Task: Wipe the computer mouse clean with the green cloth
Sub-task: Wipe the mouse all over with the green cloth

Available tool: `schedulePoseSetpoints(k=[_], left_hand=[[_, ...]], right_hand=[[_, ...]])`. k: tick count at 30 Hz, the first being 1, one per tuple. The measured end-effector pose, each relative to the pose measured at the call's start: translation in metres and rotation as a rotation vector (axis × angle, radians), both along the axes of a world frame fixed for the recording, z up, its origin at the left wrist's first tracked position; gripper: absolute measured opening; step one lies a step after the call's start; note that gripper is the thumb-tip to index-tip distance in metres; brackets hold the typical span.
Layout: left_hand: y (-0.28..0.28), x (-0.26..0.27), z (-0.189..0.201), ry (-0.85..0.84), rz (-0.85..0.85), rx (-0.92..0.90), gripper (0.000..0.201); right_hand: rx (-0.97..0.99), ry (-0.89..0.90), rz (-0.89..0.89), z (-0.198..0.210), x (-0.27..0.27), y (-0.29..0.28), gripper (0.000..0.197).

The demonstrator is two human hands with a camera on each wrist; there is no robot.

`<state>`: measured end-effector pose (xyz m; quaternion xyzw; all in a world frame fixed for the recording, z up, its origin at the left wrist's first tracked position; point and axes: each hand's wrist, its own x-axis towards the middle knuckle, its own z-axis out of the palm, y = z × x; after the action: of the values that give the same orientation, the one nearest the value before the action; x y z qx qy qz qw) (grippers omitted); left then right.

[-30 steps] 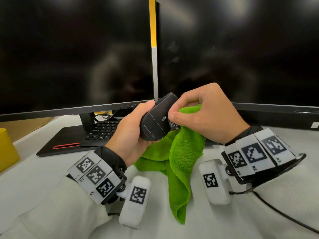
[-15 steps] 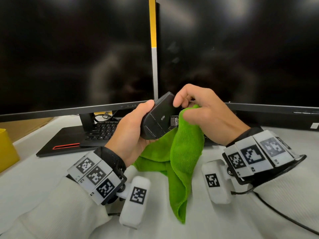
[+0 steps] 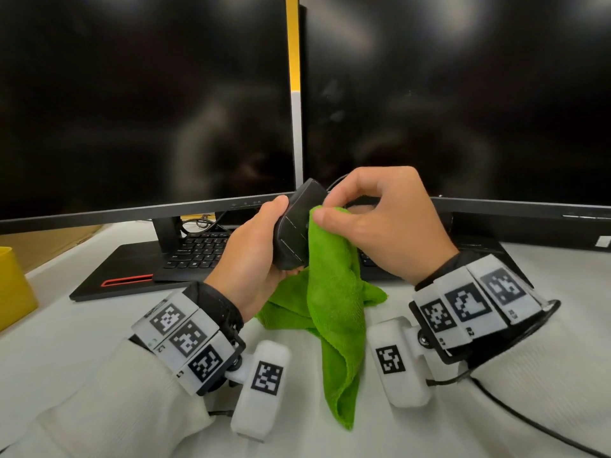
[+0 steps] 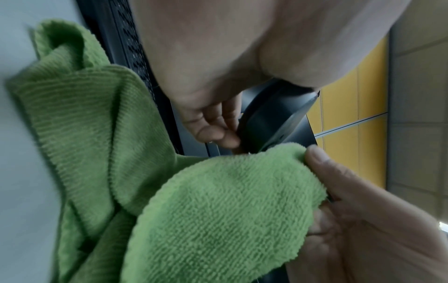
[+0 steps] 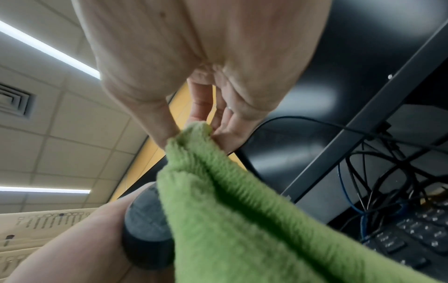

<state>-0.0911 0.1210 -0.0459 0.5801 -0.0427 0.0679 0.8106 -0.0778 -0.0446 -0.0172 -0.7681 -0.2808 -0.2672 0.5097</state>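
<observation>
Two dark monitors (image 3: 145,104) fill the upper frame, their lower edges just behind the raised hands, with a keyboard (image 3: 198,252) beneath them. At centre the green cloth (image 3: 334,292) hangs down to the white desk (image 3: 66,325), its top fold pinched between the right hand's (image 3: 386,226) thumb and fingers against the black computer mouse (image 3: 297,226). The left hand (image 3: 251,259) grips the mouse, fingers wrapped around it, above the desk.

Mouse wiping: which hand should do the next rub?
Probably the right hand: it already pinches the cloth against the mouse, while the left hand grips the mouse.
</observation>
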Motion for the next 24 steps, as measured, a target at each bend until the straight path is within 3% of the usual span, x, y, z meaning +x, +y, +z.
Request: schedulePoseSetpoints(k=[3,8,13,21,24], left_hand=[[0.0,-0.001,0.0,-0.01,0.019,0.016,0.033],[-0.004,-0.002,-0.001,-0.024,0.037,-0.011,0.034],[-0.003,0.001,-0.004,-0.004,0.049,-0.046,0.044],[-0.006,0.001,-0.006,-0.027,0.054,-0.02,0.044],[-0.008,0.001,-0.005,-0.052,0.124,0.044,0.06]], right_hand=[[0.012,0.055,0.081,-0.004,-0.001,0.006,0.012],[0.003,-0.019,0.061,-0.005,-0.004,0.009,0.023],[-0.083,-0.043,0.027,-0.007,-0.008,0.011,0.018],[-0.142,-0.114,-0.031,-0.007,-0.01,0.013,0.012],[-0.153,-0.132,-0.037,-0.009,-0.009,0.016,0.007]])
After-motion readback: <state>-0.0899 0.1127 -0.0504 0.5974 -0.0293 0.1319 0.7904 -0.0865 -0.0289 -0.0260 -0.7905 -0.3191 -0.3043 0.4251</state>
